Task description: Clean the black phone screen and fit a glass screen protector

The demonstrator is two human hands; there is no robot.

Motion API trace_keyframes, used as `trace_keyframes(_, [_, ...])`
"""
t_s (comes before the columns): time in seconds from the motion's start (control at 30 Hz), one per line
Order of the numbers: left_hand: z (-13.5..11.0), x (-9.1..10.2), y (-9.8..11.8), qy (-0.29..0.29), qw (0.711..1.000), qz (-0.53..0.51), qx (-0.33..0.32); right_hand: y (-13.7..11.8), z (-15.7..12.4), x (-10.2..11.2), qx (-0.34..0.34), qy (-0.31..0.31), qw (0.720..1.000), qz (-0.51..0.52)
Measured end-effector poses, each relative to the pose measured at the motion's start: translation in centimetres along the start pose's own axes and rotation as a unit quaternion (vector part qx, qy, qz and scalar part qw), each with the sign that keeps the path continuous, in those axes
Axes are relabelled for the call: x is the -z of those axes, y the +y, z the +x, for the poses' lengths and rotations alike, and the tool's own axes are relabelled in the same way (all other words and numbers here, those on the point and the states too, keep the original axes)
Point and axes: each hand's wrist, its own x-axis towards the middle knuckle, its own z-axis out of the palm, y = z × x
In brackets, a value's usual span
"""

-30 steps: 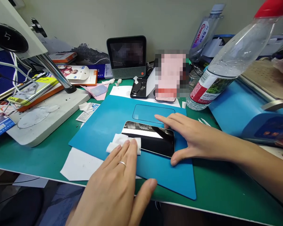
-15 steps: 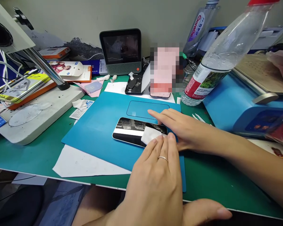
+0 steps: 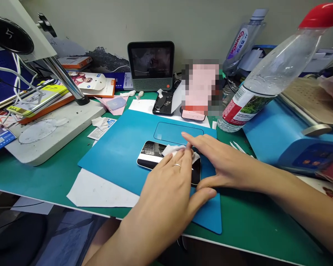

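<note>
A phone (image 3: 149, 148) with a dark, glossy screen lies face up on the blue mat (image 3: 113, 140). A white wipe (image 3: 173, 149) rests on its screen. My left hand (image 3: 166, 192), with a ring on one finger, presses the wipe down with its fingers together, its thumb out to the side. At the phone's right end, my right hand (image 3: 216, 159) grips around the edge, thumb at the near side and fingers at the far side. Just behind the phone lies a clear, dark-edged glass sheet (image 3: 180, 133). The hands hide part of the phone and wipe.
A tilted water bottle (image 3: 252, 96) and a blue machine (image 3: 283, 136) stand right. A microscope-like stand (image 3: 58, 133) occupies the left. At the back are a smart display (image 3: 151, 66), a black phone (image 3: 163, 102) and a pink-screened phone (image 3: 193, 113). White tweezers (image 3: 237, 147) lie right.
My left hand has pushed the wipe toward the screen's far edge, and its thumb has come in nearer the phone. My right thumb now shows at the phone's near corner. The camera view has shifted slightly.
</note>
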Motion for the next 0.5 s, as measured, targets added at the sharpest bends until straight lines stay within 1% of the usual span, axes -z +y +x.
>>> trace_keyframes(0.07, [-0.3, 0.7, -1.3, -0.005, 1.0, -0.001, 0.03, 0.0, 0.0, 0.0, -0.001, 0.0, 1.0, -0.003])
trace_keyframes(0.17, [-1.0, 1.7, -3.4, -0.009, 0.997, -0.001, 0.083, -0.2, 0.2, 0.2, -0.03, -0.014, 0.999, -0.004])
trace_keyframes(0.23, [-1.5, 2.2, -4.4, -0.004, 0.995, 0.007, 0.102, -0.4, 0.4, 0.4, -0.05, -0.027, 0.998, -0.004])
trace_keyframes(0.33, [-2.5, 2.7, -5.4, -0.003, 0.994, 0.032, 0.106, -0.7, 0.6, 0.7, -0.066, -0.036, 0.997, -0.005])
trace_keyframes(0.5, [-4.6, 3.0, -6.0, -0.008, 0.993, 0.077, 0.088, -0.7, 0.8, 0.8, -0.077, -0.037, 0.996, 0.003])
